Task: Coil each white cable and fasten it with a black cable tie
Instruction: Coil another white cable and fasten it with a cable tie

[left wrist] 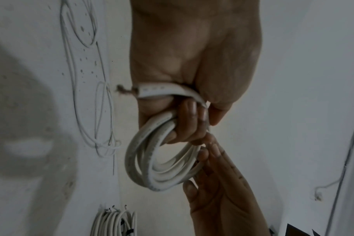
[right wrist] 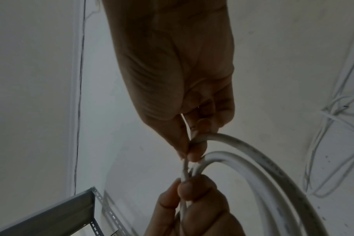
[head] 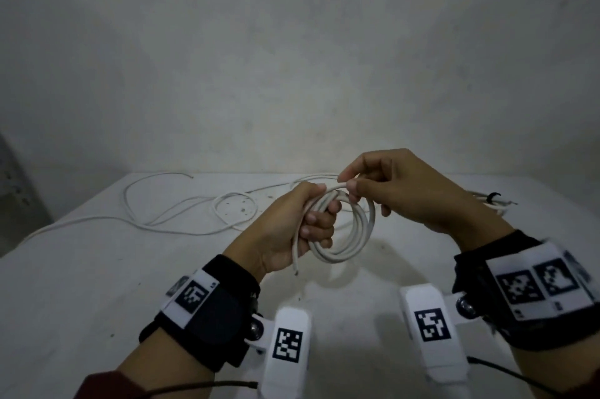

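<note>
While the left hand (head: 293,229) clenches a round coil of thick white cable (head: 349,236) above the white counter (head: 97,285), the right hand (head: 393,187) pinches its strand at twelve o'clock. Coiling seems nearly finished; next, fetch a black tie.

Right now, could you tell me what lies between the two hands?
In the head view, only the white cable coil: left hand grips its bundled loops, right hand pinches the top strand.
</note>
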